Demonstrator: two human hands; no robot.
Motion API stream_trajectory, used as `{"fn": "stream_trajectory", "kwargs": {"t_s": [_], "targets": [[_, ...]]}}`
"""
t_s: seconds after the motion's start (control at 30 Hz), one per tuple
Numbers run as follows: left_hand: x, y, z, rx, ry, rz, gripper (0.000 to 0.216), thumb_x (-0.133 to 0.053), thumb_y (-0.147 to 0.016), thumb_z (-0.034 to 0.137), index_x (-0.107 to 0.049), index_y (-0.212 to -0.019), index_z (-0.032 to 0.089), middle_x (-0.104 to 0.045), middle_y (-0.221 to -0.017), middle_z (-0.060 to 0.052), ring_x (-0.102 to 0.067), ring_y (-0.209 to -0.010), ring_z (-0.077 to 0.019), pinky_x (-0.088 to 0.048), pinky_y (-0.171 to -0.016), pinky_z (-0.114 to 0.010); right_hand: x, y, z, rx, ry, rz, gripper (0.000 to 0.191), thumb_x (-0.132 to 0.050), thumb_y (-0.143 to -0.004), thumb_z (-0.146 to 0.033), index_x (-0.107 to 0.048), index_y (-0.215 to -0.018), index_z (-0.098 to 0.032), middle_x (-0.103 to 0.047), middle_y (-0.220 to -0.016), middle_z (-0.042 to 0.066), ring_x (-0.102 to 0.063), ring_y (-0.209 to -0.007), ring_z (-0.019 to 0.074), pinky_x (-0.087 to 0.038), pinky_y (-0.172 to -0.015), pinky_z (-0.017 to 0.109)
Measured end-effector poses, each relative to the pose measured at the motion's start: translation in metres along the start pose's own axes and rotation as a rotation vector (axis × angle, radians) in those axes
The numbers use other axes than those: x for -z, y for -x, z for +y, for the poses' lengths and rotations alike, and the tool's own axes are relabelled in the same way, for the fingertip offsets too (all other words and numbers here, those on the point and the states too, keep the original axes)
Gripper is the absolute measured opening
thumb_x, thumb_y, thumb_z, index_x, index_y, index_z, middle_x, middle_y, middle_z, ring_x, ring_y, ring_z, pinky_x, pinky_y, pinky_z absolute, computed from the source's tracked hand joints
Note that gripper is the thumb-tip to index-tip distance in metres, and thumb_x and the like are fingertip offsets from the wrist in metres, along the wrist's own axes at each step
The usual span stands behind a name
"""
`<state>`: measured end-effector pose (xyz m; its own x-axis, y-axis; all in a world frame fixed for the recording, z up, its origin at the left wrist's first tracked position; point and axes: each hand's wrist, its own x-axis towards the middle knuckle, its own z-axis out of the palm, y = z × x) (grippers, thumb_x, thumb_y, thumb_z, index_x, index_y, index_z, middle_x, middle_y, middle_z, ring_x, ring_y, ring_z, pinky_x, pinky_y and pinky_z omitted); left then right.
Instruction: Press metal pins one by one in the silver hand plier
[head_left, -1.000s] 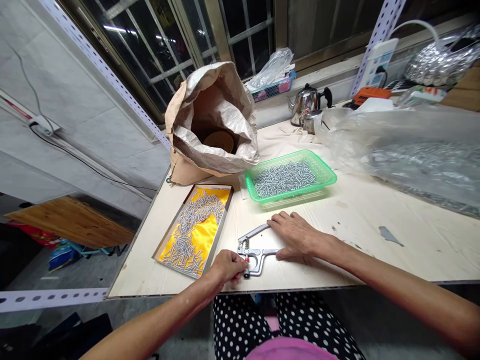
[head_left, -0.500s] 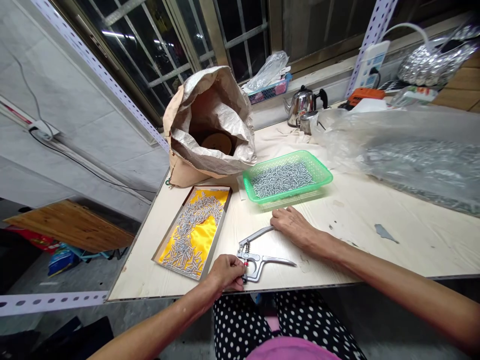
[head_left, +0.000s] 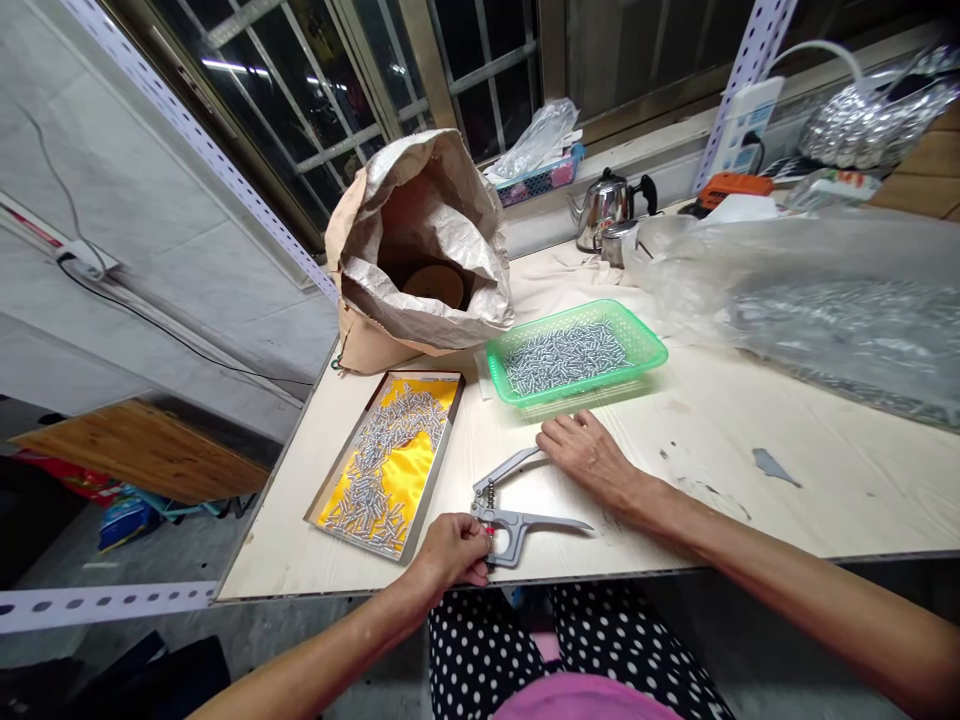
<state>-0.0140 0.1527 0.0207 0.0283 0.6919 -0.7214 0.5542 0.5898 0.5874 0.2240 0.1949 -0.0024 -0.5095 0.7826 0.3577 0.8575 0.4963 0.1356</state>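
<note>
Grey snap-fastener pliers (head_left: 514,522) with a coil spring and a red part at the jaw lie near the table's front edge, handles spread apart. My right hand (head_left: 586,458) is closed on the end of the upper handle. At the jaw, my left hand (head_left: 454,548) has its fingertips pinched together beside the red part; anything small between them is hidden. Left of the pliers sits a shallow tray (head_left: 433,500) lined with yellow cloth, with many small silvery metal pieces (head_left: 367,490) on it. Behind my right hand stands a green plastic basket (head_left: 646,352) of similar pieces (head_left: 566,357).
A large open paper sack (head_left: 360,330) stands at the back left, holding a round brown thing. A steel kettle (head_left: 604,212) is by the window. Clear plastic sheeting (head_left: 840,290) covers the right back. A grey scrap (head_left: 772,466) lies on the table (head_left: 690,440).
My right hand has shifted slightly left with the upper handle. My left hand stays pinched at the jaw, nearly still.
</note>
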Motion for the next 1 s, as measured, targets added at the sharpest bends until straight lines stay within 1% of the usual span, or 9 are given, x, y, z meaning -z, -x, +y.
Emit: {"fn": "stream_trajectory", "kwargs": {"t_s": [0.07, 0.33, 0.53, 0.73, 0.8, 0.83, 0.87, 0.93, 1.0], "targets": [[0.000, 0.002, -0.001, -0.004, 0.018, 0.008, 0.008, -0.058, -0.076, 0.014, -0.054, -0.069, 0.015, -0.054, -0.042, 0.005, -0.052, -0.040, -0.0087, -0.052, -0.050, -0.022, -0.002, 0.001, -0.001, 0.000, 0.016, 0.021, 0.016, -0.046, -0.091, -0.008, -0.058, -0.085, -0.016, -0.057, -0.084, 0.005, -0.045, -0.080, 0.0216, -0.023, -0.066, 0.035], [0.002, -0.002, -0.007, -0.029, 0.019, 0.006, 0.006, -0.058, -0.075, 0.013, -0.056, -0.069, 0.014, -0.054, -0.042, 0.005, -0.053, -0.040, -0.0090, -0.052, -0.049, -0.022, -0.015, 0.013, -0.003, -0.020, -0.028, -0.084, 0.014, -0.049, -0.090, -0.008, -0.058, -0.085, -0.017, -0.058, -0.086, 0.005, -0.046, -0.081, 0.0218, -0.024, -0.068, 0.036], [0.003, -0.003, -0.006, -0.027, -0.011, -0.007, 0.006, -0.060, -0.073, 0.016, -0.057, -0.068, 0.014, -0.054, -0.041, 0.005, -0.054, -0.042, -0.0099, -0.052, -0.050, -0.022, -0.011, 0.010, -0.003, -0.025, -0.042, -0.128, 0.014, -0.047, -0.091, -0.010, -0.059, -0.087, -0.017, -0.059, -0.088, 0.005, -0.047, -0.082, 0.0218, -0.025, -0.069, 0.036], [0.001, 0.002, -0.004, -0.019, 0.014, 0.012, 0.006, -0.058, -0.075, 0.015, -0.057, -0.069, 0.013, -0.053, -0.041, 0.005, -0.052, -0.041, -0.0090, -0.051, -0.050, -0.022, -0.006, 0.008, -0.004, -0.043, -0.105, -0.221, 0.013, -0.049, -0.090, -0.010, -0.060, -0.090, -0.017, -0.059, -0.094, 0.006, -0.049, -0.087, 0.0221, -0.030, -0.072, 0.035], [0.001, 0.002, -0.004, -0.017, 0.017, 0.012, 0.005, -0.058, -0.075, 0.014, -0.057, -0.069, 0.013, -0.053, -0.041, 0.005, -0.052, -0.040, -0.0091, -0.051, -0.050, -0.022, 0.001, 0.009, -0.006, -0.060, -0.152, -0.242, 0.008, -0.054, -0.088, -0.015, -0.061, -0.092, -0.017, -0.059, -0.096, 0.006, -0.049, -0.090, 0.0225, -0.032, -0.073, 0.034], [0.001, 0.002, -0.004, -0.016, 0.015, 0.013, 0.005, -0.058, -0.074, 0.014, -0.057, -0.069, 0.013, -0.053, -0.042, 0.005, -0.053, -0.040, -0.0093, -0.051, -0.050, -0.022, 0.005, 0.010, -0.008, -0.070, -0.198, -0.253, 0.009, -0.058, -0.087, -0.021, -0.061, -0.095, -0.017, -0.059, -0.098, 0.007, -0.049, -0.092, 0.0231, -0.034, -0.074, 0.034], [0.001, 0.002, -0.004, -0.018, 0.011, 0.014, 0.005, -0.059, -0.074, 0.014, -0.057, -0.069, 0.013, -0.053, -0.042, 0.005, -0.053, -0.041, -0.0094, -0.051, -0.050, -0.022, 0.009, 0.011, -0.009, -0.078, -0.255, -0.263, 0.019, -0.062, -0.086, -0.029, -0.060, -0.100, -0.016, -0.059, -0.101, 0.008, -0.049, -0.094, 0.0241, -0.035, -0.075, 0.034], [0.001, 0.001, -0.003, -0.020, 0.002, 0.016, 0.005, -0.060, -0.073, 0.015, -0.057, -0.069, 0.014, -0.054, -0.042, 0.005, -0.054, -0.041, -0.0097, -0.052, -0.050, -0.022, 0.015, 0.017, -0.012, -0.080, -0.362, -0.276, 0.052, -0.067, -0.078, -0.050, -0.056, -0.114, -0.014, -0.057, -0.111, 0.011, -0.048, -0.101, 0.0280, -0.038, -0.081, 0.037], [0.001, 0.001, -0.003, -0.020, -0.005, 0.016, 0.005, -0.060, -0.073, 0.016, -0.058, -0.069, 0.014, -0.054, -0.042, 0.005, -0.054, -0.041, -0.0097, -0.052, -0.050, -0.022, 0.019, 0.024, -0.014, -0.066, -0.411, -0.300, 0.086, -0.070, -0.066, -0.064, -0.047, -0.128, -0.010, -0.052, -0.125, 0.017, -0.043, -0.112, 0.0347, -0.037, -0.090, 0.045]]}}
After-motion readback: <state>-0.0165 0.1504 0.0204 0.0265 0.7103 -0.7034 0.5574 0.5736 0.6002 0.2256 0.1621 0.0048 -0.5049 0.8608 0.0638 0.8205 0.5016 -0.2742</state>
